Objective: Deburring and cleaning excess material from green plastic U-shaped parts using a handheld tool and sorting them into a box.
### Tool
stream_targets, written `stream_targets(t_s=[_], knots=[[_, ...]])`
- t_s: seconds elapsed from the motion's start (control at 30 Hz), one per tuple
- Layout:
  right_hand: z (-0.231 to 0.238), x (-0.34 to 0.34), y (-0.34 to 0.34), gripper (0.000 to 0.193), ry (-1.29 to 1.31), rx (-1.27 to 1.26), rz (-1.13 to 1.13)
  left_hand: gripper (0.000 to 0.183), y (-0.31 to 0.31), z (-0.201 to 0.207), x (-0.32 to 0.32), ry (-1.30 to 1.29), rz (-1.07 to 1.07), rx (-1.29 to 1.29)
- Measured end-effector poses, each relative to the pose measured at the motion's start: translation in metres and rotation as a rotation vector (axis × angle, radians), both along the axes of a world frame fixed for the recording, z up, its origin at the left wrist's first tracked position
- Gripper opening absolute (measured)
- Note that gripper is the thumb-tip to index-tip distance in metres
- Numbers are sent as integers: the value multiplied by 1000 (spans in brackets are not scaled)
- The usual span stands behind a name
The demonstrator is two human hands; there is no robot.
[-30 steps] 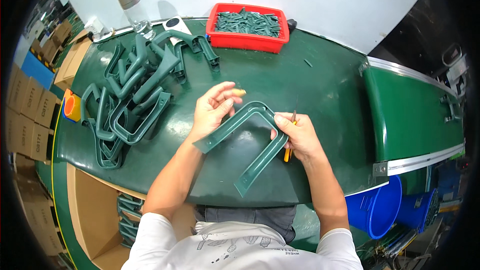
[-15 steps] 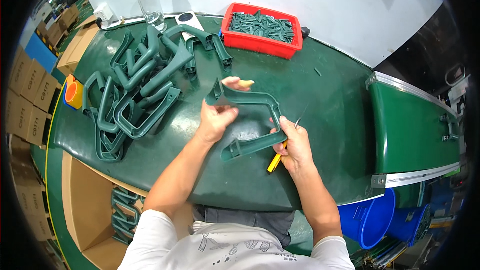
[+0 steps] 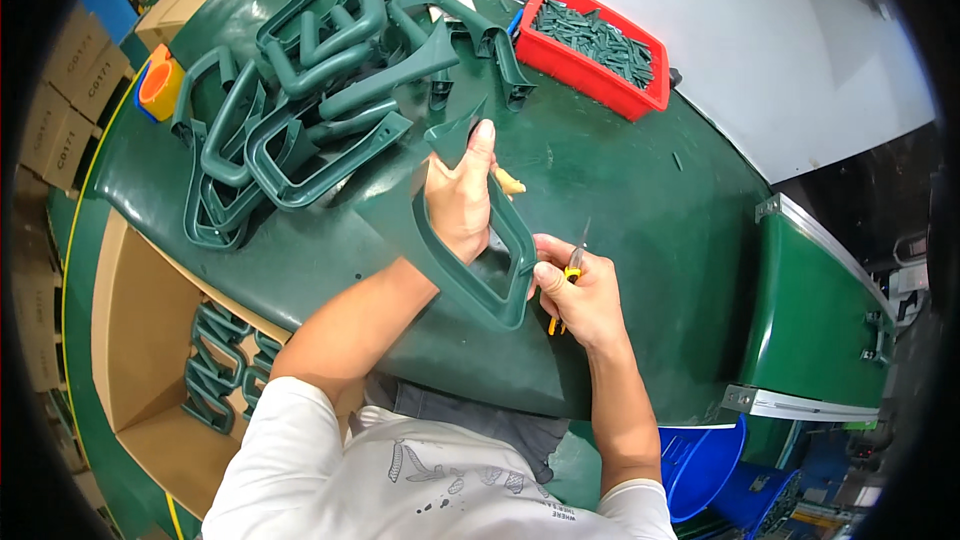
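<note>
The frame is held above the surface by the left grip, while the yellow tool is clasped in the right grip, presumably so fingertips are left free for steadying.

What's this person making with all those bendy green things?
A person holds a bent green plastic part in the left hand. The right hand grips a yellow-handled pointed tool, its fingertips at one corner of the part. A pile of similar green parts lies on the table beside them, and more sit in a cardboard box below. Small green pieces fill much of a red bin. What it's all for, the picture doesn't show.
</note>
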State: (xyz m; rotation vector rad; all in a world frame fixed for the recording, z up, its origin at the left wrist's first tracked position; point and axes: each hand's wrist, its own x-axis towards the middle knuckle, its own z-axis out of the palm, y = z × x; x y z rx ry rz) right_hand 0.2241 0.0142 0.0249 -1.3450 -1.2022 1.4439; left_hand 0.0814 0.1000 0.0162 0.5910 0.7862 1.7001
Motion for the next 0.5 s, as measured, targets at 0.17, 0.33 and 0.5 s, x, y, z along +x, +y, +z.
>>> stream_targets(t_s=[0.17,0.33,0.5], knots=[[2,-12,-4,43,7,36,-47,23,-2,4,-4,-7,-43,-124],[1,-16,-6,39,-69,56,-116,18,-3,7,-4,47,-20,0],[5,-24,-2,32,90,-63,-144,20,-4,3,-2,256,96,114]])
